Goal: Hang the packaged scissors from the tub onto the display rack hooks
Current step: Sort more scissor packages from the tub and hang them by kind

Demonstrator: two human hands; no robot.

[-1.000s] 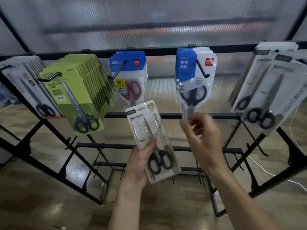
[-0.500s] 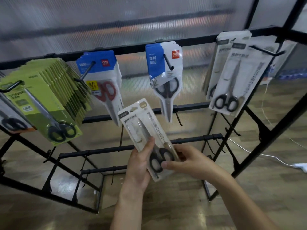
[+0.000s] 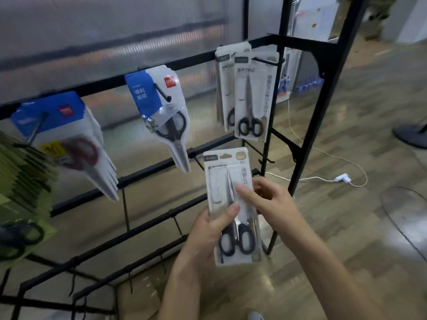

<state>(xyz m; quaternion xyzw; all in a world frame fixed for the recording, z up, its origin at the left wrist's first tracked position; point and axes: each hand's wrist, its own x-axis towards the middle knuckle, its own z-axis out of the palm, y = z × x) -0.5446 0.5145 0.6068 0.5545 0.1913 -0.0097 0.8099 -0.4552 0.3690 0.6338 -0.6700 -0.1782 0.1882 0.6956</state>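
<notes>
Packaged scissors point(image 3: 233, 204) in both hands

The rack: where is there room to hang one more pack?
Bare hooks on the lower bars, left of the held pack. The far-right hook holds matching grey packs with its tip free. The hooks with blue packs and green packs at left look crowded.

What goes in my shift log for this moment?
white-carded black-handled scissors pack | held by left hand and right hand | not yet hung
</notes>
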